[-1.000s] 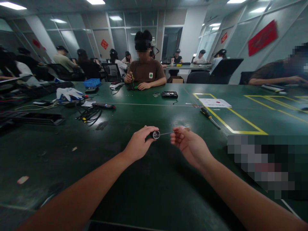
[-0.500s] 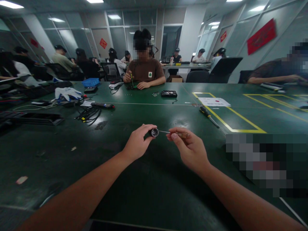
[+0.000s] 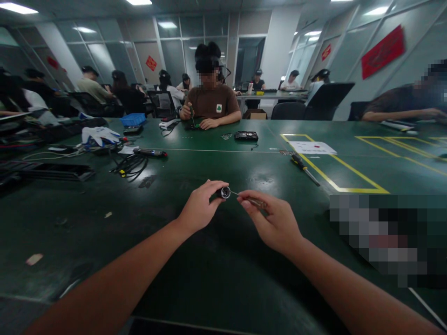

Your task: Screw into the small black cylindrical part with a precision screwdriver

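Observation:
Between the thumb and fingers of my left hand (image 3: 199, 208) is a small black cylindrical part (image 3: 224, 192), its round open end turned to the right. What lies inside the opening is too small to make out. My right hand (image 3: 275, 217) is closed around a screwdriver (image 3: 257, 202) with a translucent amber handle, mostly hidden by the fingers. Its thin metal shaft points left, with the tip at or close to the rim of the black part; I cannot tell whether they touch. Both hands are above the green table (image 3: 195, 265).
Beyond my right hand lies a yellow-and-black screwdriver (image 3: 304, 169) near a white sheet (image 3: 313, 147). Black cables (image 3: 130, 166), a dark pen-shaped tool (image 3: 150, 152) and white gloves (image 3: 100, 136) are at the left. Across the table a person (image 3: 211, 100) works beside a black case (image 3: 246, 136).
My right hand has shifted slightly left and turned, bringing its fingers closer to the black part and hiding more of the screwdriver handle. My left hand stays nearly still.

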A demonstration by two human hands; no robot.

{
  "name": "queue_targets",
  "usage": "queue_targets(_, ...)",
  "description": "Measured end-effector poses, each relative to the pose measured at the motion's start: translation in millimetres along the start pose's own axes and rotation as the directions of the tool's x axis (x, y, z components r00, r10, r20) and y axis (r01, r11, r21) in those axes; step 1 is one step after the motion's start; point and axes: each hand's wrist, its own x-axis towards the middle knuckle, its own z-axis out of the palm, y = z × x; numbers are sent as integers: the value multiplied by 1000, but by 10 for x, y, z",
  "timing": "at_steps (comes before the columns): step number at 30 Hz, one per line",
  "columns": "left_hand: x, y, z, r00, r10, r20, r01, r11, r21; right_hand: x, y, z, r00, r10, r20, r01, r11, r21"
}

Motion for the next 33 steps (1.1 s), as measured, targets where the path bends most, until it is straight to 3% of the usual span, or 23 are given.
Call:
queue_targets(3,-12,-5,6,1000,-21,17,21,1000,-9,31,71,33,967,247,-59,-218,927,304)
queue_targets(5,-19,-17,10,999,-33,26,34,999,-13,39,81,39,956,288,-60,-246,895,371)
queue_targets(9,-19,-29,2,998,-54,19,55,998,-27,-4,6,27,999,46,23,-48,995,89)
queue_targets(11,-14,-19,-7,998,-54,14,54,998,-27,-24,-15,29,998,-25,63,23,999,25)
queue_targets(13,-10,-3,-8,999,-50,22,50,999,-13,-16,12,41,996,81,35,-83,993,88)
queue_targets(15,-8,10,2,998,-46,35,46,999,2,19,75,53,967,251,-37,-226,919,322)
queue_targets(18,-9,14,23,997,-50,50,50,999,12,65,143,53,932,358,-57,-288,828,481)
queue_targets(20,-8,9,25,997,-64,53,63,998,14,58,123,43,950,306,-56,-260,882,393)
queue_targets(22,-6,3,12,996,-79,46,79,997,5,26,63,31,987,158,-20,-152,973,173)
queue_targets(24,-3,1,-5,996,-84,34,85,996,-6,-8,9,28,998,3,69,-4,1000,23)
queue_targets(25,-2,2,-12,996,-83,30,83,997,-8,-17,-2,31,997,-9,80,9,1000,-3)
queue_targets(28,-3,11,-18,997,-70,43,70,998,-4,0,44,57,990,143,20,-144,979,144)
queue_targets(30,-7,17,-10,996,-64,56,65,998,-9,28,100,73,955,295,-35,-260,889,377)
queue_targets(33,-13,17,3,995,-71,69,72,997,-14,40,121,73,935,351,-41,-296,841,453)
